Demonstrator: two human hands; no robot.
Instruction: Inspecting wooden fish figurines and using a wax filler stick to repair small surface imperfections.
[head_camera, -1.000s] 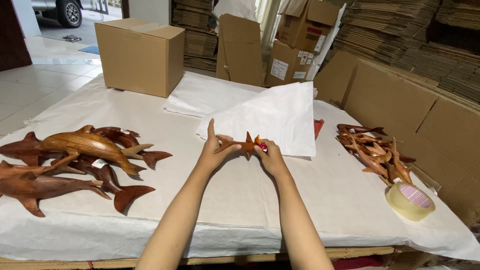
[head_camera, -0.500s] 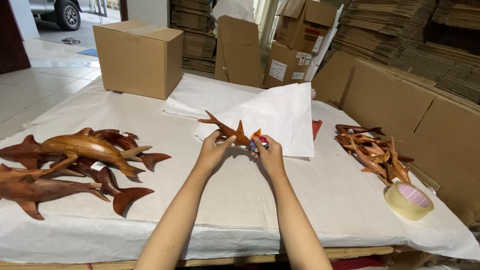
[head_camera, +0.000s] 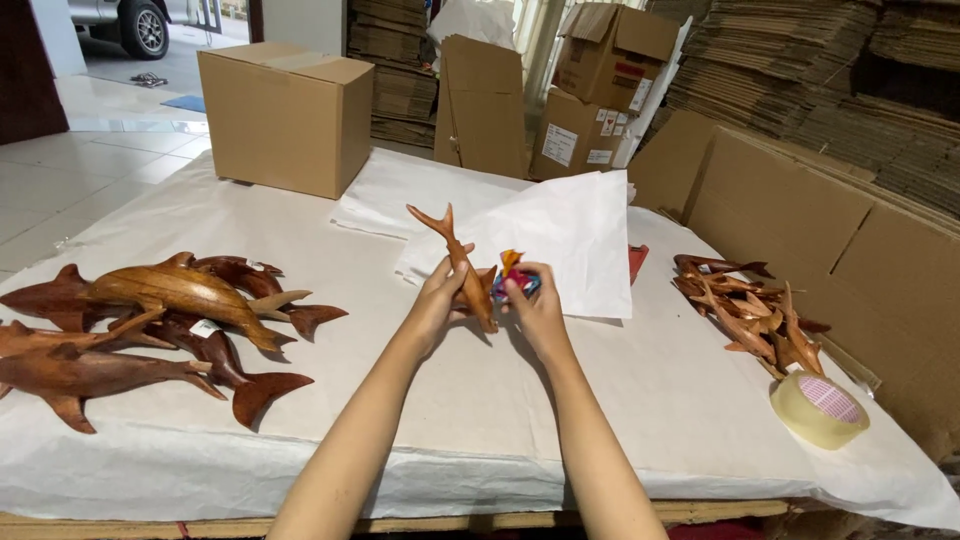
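Left hand (head_camera: 436, 300) clamped on small brown carved wooden dolphin (head_camera: 462, 268); right hand (head_camera: 535, 305) pinching small multicoloured object (head_camera: 513, 280). Best kept low, steady above white paper sheet (head_camera: 560, 240).

A packing area of a craft warehouse. Beyond the hands: a closed cardboard box (head_camera: 285, 115), stacked flattened cartons (head_camera: 800, 60) and white wrapping paper (head_camera: 560, 240). Left of them lie carved wooden dolphins (head_camera: 170, 300); to the right, a tape roll (head_camera: 818, 408).
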